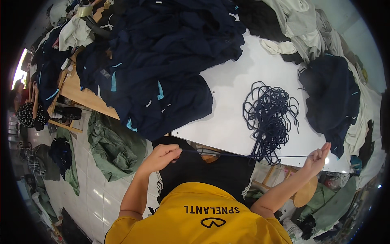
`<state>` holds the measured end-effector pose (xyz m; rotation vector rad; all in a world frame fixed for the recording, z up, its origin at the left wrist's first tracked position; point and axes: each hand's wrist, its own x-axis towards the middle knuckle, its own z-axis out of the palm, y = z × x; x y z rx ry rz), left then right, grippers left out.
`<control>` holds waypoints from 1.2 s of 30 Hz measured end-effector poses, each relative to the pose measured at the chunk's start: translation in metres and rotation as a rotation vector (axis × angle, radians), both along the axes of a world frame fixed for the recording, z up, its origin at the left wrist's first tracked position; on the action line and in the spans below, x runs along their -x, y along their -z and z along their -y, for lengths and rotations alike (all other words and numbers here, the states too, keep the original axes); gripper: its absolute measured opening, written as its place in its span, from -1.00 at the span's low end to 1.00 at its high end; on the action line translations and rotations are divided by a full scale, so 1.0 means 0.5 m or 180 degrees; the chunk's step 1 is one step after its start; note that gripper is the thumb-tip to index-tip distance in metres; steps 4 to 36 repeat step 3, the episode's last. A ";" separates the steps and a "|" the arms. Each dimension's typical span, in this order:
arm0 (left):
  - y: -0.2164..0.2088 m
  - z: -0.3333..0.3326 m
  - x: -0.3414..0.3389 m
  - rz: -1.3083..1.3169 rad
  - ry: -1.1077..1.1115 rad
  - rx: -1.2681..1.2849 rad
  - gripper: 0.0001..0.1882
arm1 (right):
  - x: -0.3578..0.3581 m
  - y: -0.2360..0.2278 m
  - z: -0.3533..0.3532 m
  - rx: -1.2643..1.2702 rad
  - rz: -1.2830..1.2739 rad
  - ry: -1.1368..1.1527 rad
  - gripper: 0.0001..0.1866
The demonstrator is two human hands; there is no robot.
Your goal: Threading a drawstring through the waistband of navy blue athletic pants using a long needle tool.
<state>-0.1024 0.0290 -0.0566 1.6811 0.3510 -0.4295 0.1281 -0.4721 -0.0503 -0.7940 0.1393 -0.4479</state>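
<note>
A thin dark navy cord (227,154) is stretched nearly level between my two hands, along the front edge of the white table (227,93). At its left end, my left hand (163,156) is closed on the cord in front of the table. My right hand (317,160) pinches the other end by the table's right front corner. Between them, a tangled heap of navy cords (271,120) lies on the tabletop, its lower strands reaching the front edge where the stretched cord passes.
Dark navy garments with light blue trim (170,65) cover the table's left and back. Another navy garment pile (333,93) lies at the right, beside pale fabric (300,20). A green cloth sack (115,142) rests on the floor. At far left is another person (30,110).
</note>
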 end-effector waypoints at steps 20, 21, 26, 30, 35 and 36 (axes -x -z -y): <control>-0.003 0.005 -0.012 0.1093 -0.0088 0.0302 -0.65 | 0.001 -0.053 -0.050 0.0517 -0.0043 0.0448 -0.48; -0.003 0.005 -0.012 0.1093 -0.0088 0.0302 -0.65 | 0.001 -0.053 -0.050 0.0517 -0.0043 0.0448 -0.48; -0.003 0.005 -0.012 0.1093 -0.0088 0.0302 -0.65 | 0.001 -0.053 -0.050 0.0517 -0.0043 0.0448 -0.48; -0.003 0.005 -0.012 0.1093 -0.0088 0.0302 -0.65 | 0.001 -0.053 -0.050 0.0517 -0.0043 0.0448 -0.48; -0.003 0.005 -0.012 0.1093 -0.0088 0.0302 -0.65 | 0.001 -0.053 -0.050 0.0517 -0.0043 0.0448 -0.48; -0.003 0.005 -0.012 0.1093 -0.0088 0.0302 -0.65 | 0.001 -0.053 -0.050 0.0517 -0.0043 0.0448 -0.48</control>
